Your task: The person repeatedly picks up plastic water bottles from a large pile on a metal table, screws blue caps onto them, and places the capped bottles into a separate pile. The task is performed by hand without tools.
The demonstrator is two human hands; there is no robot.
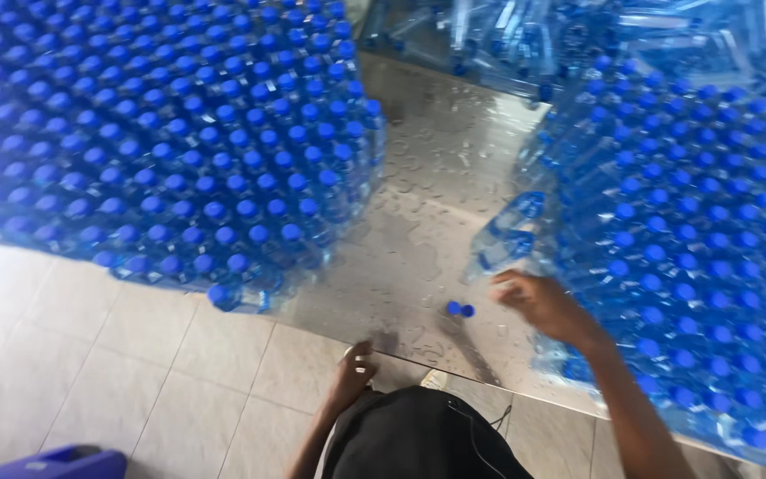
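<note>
Pale floor tiles [90, 355] — a blue plastic object [55, 464] at the bottom-left corner.

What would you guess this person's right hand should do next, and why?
Probably close the right hand around the tilted bottle just above it and stand it upright. That bottle leans out of the block of blue-capped bottles onto the wet metal table, and the hand is already beside it. The left hand rests at the table's edge.

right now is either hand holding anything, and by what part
Nothing clearly held. The right hand is curled beside the bottles; whether it grips one cannot be told. The left hand rests on the wet metal table edge.
</note>
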